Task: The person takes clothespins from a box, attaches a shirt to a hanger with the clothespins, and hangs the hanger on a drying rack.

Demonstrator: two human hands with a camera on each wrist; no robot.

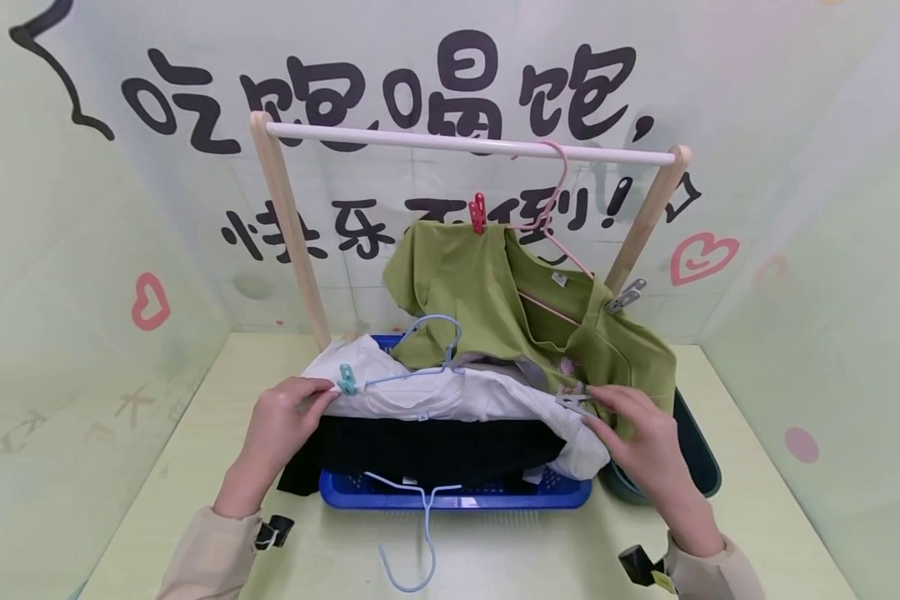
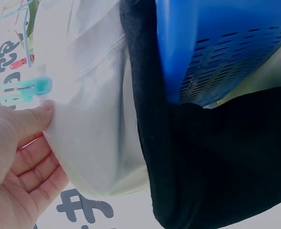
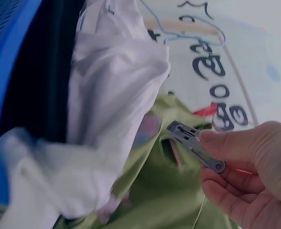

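A white shirt lies across the basket with a light blue hanger at its neckline. A teal clothespin sits on its left shoulder. My left hand pinches the shirt's edge beside that clothespin; in the left wrist view the thumb presses the white cloth just below it. Between thumb and fingers, my right hand holds a grey clothespin near the shirt's right shoulder. In the right wrist view that clothespin stands apart from the white cloth, in front of a green shirt.
The green shirt hangs by a pink hanger from a rack's white rod, with red and grey clothespins on it. Black cloth lies over a blue basket. Another blue hanger juts forward. A dark green bin stands right.
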